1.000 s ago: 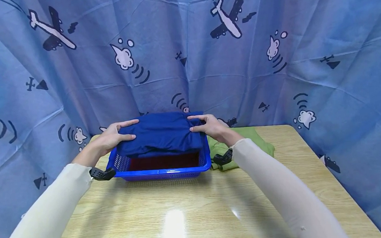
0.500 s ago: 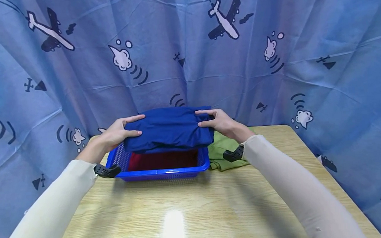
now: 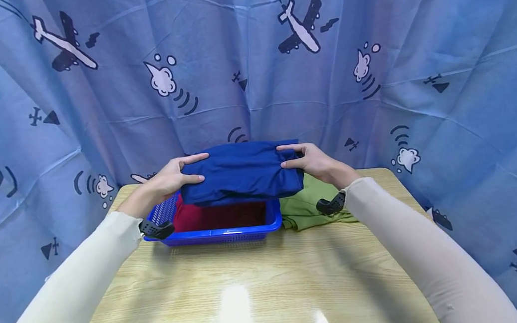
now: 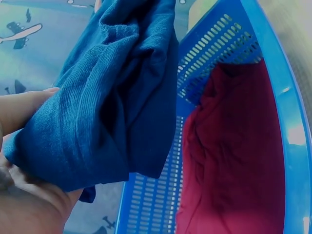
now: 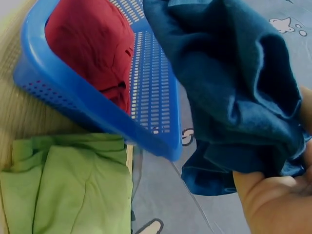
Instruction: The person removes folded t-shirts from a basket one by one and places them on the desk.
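Observation:
A folded dark blue cloth garment (image 3: 241, 172) hangs in the air over the basket, held level between both hands. My left hand (image 3: 169, 178) grips its left end, thumb on the near side; in the left wrist view the layered folds of the blue garment (image 4: 97, 112) show at that end. My right hand (image 3: 319, 163) pinches the opposite end, its fingers partly hidden behind the cloth. Below is a blue plastic basket (image 3: 218, 233) with perforated walls. Inside it lies a red folded garment (image 4: 239, 146), partly covered by the blue one in the head view.
A green folded garment (image 5: 73, 185) lies on the wooden table (image 3: 195, 291) just right of the basket. Behind the table hangs a blue curtain (image 3: 206, 60) printed with planes, close to the table's back edge.
Both hands have lifted the blue garment up out of the basket and carried it to the right. More of the red garment now shows in the basket.

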`<state>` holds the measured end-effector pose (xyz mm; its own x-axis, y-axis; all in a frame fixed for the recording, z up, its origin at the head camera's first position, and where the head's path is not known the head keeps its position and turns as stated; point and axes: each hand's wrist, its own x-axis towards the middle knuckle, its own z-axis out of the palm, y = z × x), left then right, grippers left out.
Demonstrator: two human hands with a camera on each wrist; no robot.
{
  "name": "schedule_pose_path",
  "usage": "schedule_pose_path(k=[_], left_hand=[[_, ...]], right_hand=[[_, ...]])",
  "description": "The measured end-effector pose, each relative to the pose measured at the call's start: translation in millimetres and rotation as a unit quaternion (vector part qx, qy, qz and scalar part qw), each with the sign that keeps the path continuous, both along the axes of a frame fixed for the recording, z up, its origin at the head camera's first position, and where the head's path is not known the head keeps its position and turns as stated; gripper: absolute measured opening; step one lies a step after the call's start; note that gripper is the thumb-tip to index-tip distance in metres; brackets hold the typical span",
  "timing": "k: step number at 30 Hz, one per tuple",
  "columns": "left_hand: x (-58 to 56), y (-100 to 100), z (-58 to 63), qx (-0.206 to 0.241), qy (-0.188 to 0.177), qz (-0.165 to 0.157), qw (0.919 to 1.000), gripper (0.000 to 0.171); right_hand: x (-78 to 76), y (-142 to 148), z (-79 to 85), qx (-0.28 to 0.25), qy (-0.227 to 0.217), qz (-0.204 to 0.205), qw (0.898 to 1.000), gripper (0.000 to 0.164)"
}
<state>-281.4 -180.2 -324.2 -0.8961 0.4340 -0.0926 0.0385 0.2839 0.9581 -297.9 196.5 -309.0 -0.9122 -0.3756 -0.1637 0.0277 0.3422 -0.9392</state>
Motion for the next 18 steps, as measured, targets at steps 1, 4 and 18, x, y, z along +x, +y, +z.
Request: schedule_pose_path(k=[1,4,18], left_hand=[[-0.3,1.7,0.1,0.002,-0.001,-0.002,1.0,0.066],[-0.9,7.5,0.5,-0.002,0.0,-0.004,1.0,0.066],[1.2,40.0,-3.3,-0.002,0.015,-0.02,0.9997,0.066]], right_hand=[[-0.2,2.1,0.5,0.001,0.0,0.0,1.0,0.058],[0.1,8.9,2.6,0.0,-0.003,0.002,1.0,0.058],[5.5,45.9,-1.5,-0.001,-0.012,0.004,1.0,0.061]])
